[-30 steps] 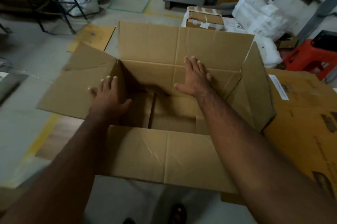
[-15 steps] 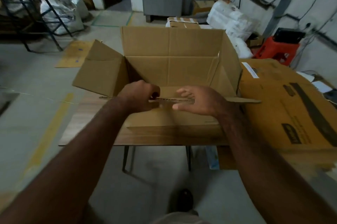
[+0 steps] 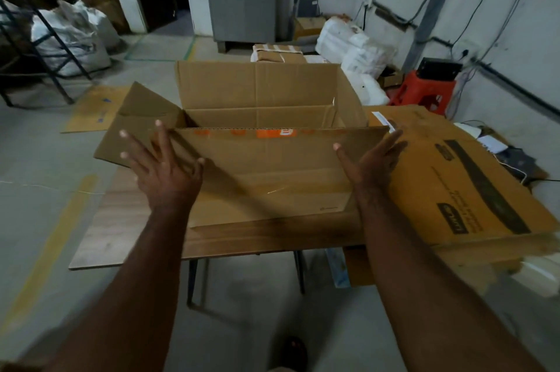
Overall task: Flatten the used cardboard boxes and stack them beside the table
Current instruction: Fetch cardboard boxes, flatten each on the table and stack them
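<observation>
Risk – slide: the open box (image 3: pixel 266 159) sits near the front of the desk (image 3: pixel 121 229); a one-sided push could skid it toward the flattened printed carton (image 3: pixel 472 184) lying just beside it on the right, or off the near edge.
Risk – buckle: if the walls are pressed before the bottom flaps are freed, the panels may crease across the middle instead of folding along the corners. I cannot tell from here whether the bottom is undone.
Risk – flap: the left flap (image 3: pixel 133 129) juts out past the left hand and could catch a wrist as the box collapses.
Box, look: plain brown corrugated board, upright, top open; the far flap stands up, the near wall faces the camera with an orange printed strip along its top edge and a glossy streak that may be tape.
Box, place: on the wooden desk, roughly central, its near wall close to the desk's front.
Left hand (image 3: pixel 160 165): fingers spread and straight, at the near-left corner – gripping nothing; contact with the board looks likely but is not certain.
Right hand (image 3: pixel 372 159): flat, fingers extended, at the near-right corner, also holding nothing.
Stage: flattening looks barely begun.
Floor: another flat sheet (image 3: pixel 97 108) lies beyond the desk, to the left.
</observation>
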